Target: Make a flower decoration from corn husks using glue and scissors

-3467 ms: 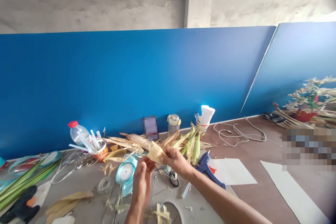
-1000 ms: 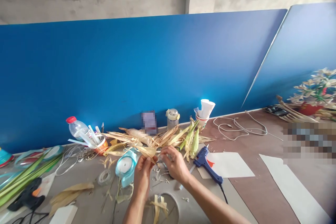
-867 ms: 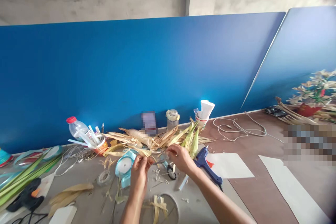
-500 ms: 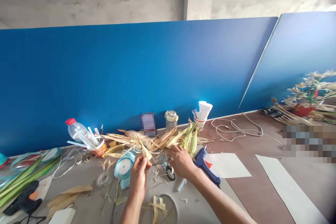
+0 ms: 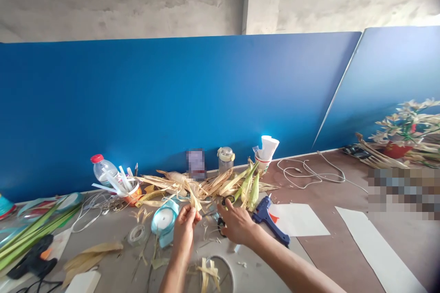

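My left hand [image 5: 184, 226] is closed, pinching a pale dried corn husk strip [image 5: 195, 199] that stands up from the fingertips. To its right, my right hand [image 5: 237, 222] has its fingers and thumb at the black-handled scissors [image 5: 222, 227]. One loop shows above the fingers and another by the thumb; the blades are mostly hard to make out. Behind both hands lies a heap of dried husks [image 5: 216, 183], with greener husks [image 5: 253, 190] at its right end. A blue glue gun [image 5: 270, 219] rests just right of my right hand.
Left of my hands are a ribbon roll [image 5: 163, 219], a tape roll [image 5: 136, 235] and a cup of white sticks [image 5: 132, 194]. White paper sheets [image 5: 302, 219] lie at right, cables [image 5: 312, 171] behind them. A blue partition [image 5: 172, 100] bounds the table's back.
My right hand has shifted slightly down and its fingers have spread at the scissors, whose upper loop now shows. My left hand keeps the husk strip. The view has tilted slightly up.
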Demonstrator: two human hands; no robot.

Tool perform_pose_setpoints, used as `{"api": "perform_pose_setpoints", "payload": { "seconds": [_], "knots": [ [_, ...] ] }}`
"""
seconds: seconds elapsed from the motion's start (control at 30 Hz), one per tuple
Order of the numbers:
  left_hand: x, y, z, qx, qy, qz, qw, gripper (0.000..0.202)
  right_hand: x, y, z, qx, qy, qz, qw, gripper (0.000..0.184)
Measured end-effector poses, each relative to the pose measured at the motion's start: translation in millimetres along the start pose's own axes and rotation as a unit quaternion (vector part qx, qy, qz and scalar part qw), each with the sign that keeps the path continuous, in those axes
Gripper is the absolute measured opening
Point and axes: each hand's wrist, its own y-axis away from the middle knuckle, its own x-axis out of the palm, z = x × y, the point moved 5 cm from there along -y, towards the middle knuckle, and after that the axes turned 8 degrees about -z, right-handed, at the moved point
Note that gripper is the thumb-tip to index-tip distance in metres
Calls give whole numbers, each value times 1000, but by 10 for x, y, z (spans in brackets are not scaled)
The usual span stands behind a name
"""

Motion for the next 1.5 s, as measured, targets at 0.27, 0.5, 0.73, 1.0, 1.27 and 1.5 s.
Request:
{"api": "perform_pose_setpoints", "payload": {
  "seconds": [0.27,0.5,0.73,1.0,1.27,1.5],
  "knots": [
    [-14,-7,-23,9,5,-12,1000,32,-128,-54,-51,-11,-54,-36,998,82],
    [19,9,-75,-30,76,-33,996,34,-324,100,-287,12,-241,-59,969,105],
    [212,190,9,-103,153,29,982,24,-285,52,-260,3,-468,-130,874,110],
    [367,312,51,-150,251,108,950,19,-129,-147,17,44,-541,-171,822,91],
    [242,201,-22,-137,231,69,961,17,-120,-136,-71,35,-572,-178,800,57],
    [123,107,-16,-137,177,44,974,23,-284,28,-193,36,-632,6,774,55]
  ]
}}
